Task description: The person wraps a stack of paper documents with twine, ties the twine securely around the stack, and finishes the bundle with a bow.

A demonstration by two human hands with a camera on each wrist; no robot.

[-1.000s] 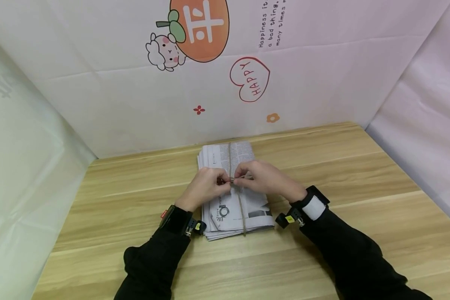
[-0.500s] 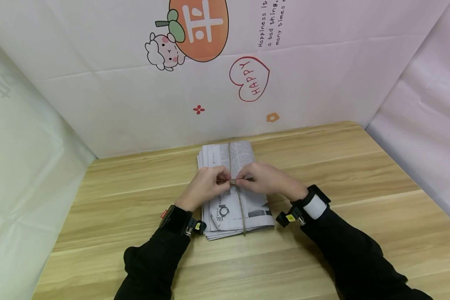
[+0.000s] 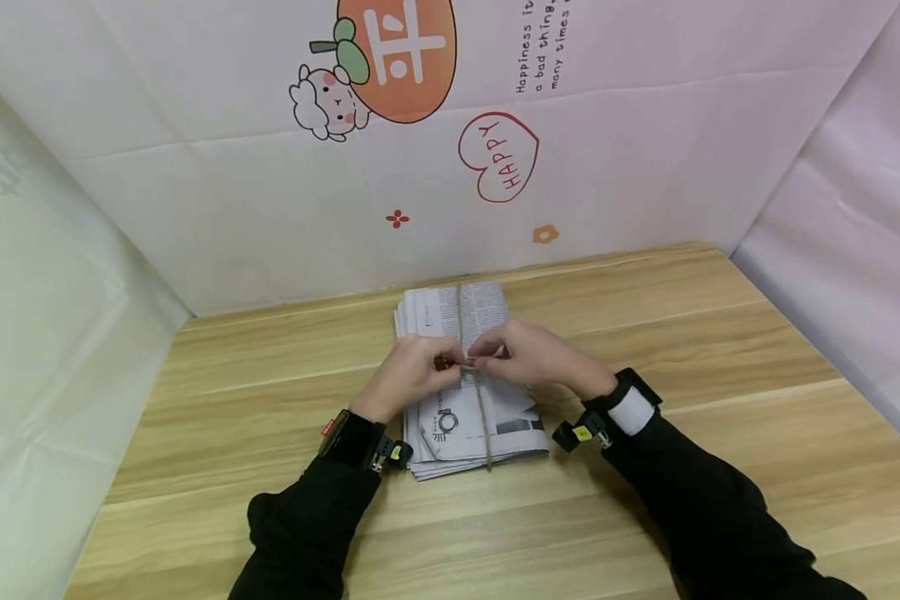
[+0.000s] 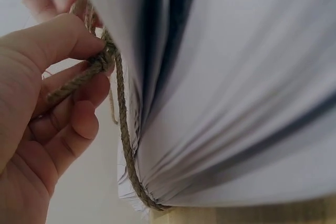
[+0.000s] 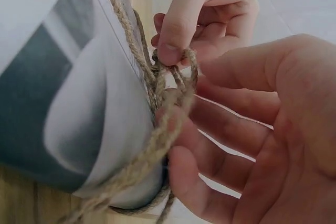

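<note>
A stack of folded newspapers [image 3: 461,442] lies on the table, with brown twine [image 3: 484,425] running lengthwise around it. Over the middle of the stack, my left hand [image 3: 412,371] pinches the twine at a knot between thumb and fingers. In the left wrist view a short twine end sticks out from under the left thumb [image 4: 79,40]. My right hand [image 3: 532,357] meets it from the other side, thumb and fingers curled at a small loop of twine [image 5: 192,69] in the right wrist view. Loose twine [image 5: 128,174] trails below the right fingers.
The wooden table [image 3: 270,400] extends around the stack on all sides. A white printed cloth [image 3: 232,208] hangs right behind its back edge, and pale sheets hang at left and right. Each wrist wears a black strap with a small camera [image 3: 399,454].
The right hand shifts slightly as its fingers work the twine at the knot. The left hand stays almost in place, and the newspaper stack has not moved.
</note>
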